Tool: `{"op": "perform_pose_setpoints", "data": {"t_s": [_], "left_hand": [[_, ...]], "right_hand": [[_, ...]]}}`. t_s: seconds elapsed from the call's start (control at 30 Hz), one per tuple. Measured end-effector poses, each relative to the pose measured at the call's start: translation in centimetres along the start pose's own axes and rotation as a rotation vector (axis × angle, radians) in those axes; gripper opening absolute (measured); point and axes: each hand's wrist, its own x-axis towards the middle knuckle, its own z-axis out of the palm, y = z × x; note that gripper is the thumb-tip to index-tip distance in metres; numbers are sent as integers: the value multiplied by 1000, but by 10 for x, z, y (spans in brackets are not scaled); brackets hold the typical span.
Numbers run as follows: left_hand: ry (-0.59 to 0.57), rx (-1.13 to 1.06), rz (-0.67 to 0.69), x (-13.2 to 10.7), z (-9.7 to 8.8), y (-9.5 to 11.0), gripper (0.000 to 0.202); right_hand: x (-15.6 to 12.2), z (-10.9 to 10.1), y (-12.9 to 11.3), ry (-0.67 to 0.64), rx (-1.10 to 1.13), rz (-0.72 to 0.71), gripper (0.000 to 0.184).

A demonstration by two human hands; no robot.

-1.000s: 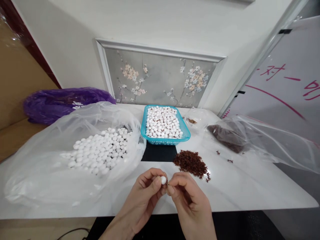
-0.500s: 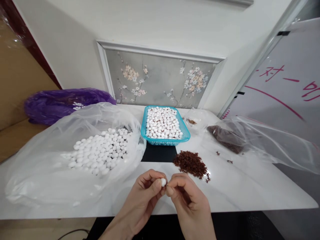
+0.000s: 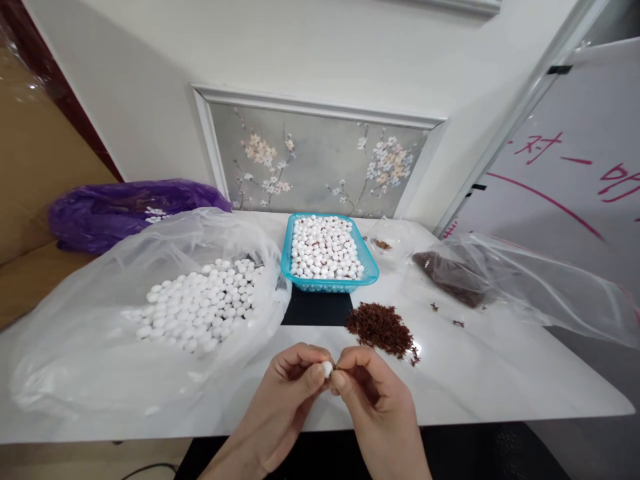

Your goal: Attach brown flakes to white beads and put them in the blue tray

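Between the thumb and fingers of my left hand [image 3: 295,387] is a small white ball [image 3: 327,369]. My right hand [image 3: 375,393] is pinched against the ball's right side; whatever sits between its fingertips is too small and hidden to name. Just beyond my hands lies a heap of small reddish-brown star-shaped pieces [image 3: 383,329]. A turquoise plastic basket [image 3: 330,287] farther back is filled with white balls, with brown bits showing among them. On the left, an open clear plastic bag [image 3: 90,333] holds many loose white balls [image 3: 200,307].
A purple bag [image 3: 100,210] lies at the back left. To the right is a clear bag of brown pieces [image 3: 450,280], and a small clear bag [image 3: 393,237] is behind it. A black flat patch [image 3: 317,308] lies before the basket. A whiteboard [image 3: 560,187] stands at right.
My right fingertips have shifted slightly against the white ball, which stays in my left hand. The view has tilted very slightly; the other things stay in place.
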Motion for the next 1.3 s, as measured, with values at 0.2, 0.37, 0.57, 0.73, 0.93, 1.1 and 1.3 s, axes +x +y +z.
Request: {"op": "perform_pose_setpoints", "data": {"t_s": [0.2, 0.37, 0.57, 0.73, 0.93, 1.1, 1.3], "left_hand": [[68, 103, 35, 2, 2, -2, 1], [121, 45, -13, 5, 4, -1, 6], [146, 45, -70, 2, 6, 4, 14], [144, 153, -36, 2, 10, 5, 13], [152, 212, -32, 2, 13, 6, 11], [218, 277, -33, 3, 17, 8, 9], [225, 319, -26, 3, 18, 7, 9]], "right_hand": [[2, 0, 1, 32, -131, 18, 12], [5, -4, -1, 18, -80, -48, 10], [-3, -22, 9, 108, -71, -23, 14], [-14, -42, 18, 167, -112, 15, 17], [-16, -63, 18, 253, -201, 27, 18], [-12, -86, 29, 311, -323, -12, 19], [-4, -106, 44, 378, -688, 5, 20]]}}
